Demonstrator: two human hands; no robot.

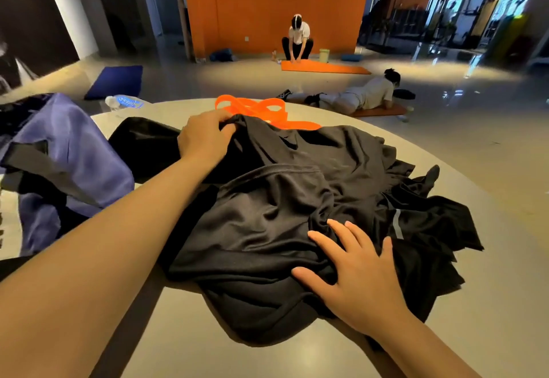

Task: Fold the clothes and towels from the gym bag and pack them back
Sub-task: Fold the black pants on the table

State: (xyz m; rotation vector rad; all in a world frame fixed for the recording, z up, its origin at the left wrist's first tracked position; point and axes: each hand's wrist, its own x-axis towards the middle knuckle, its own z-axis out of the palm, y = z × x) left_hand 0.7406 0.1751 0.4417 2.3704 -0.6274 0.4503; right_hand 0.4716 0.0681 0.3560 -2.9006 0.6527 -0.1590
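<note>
black clothes (297,199) heaped mid-frame; left hand (205,136) grips their upper edge; right hand (353,270) presses flat, fingers spread, lower right.

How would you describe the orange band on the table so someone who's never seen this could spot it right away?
Start at the round pale table with the heap of black clothes in the middle. Look at the far edge of that heap, just beyond the left hand gripping the fabric. The orange band lies there in flat loops, partly tucked under the clothes, the only bright thing on the table.
</note>
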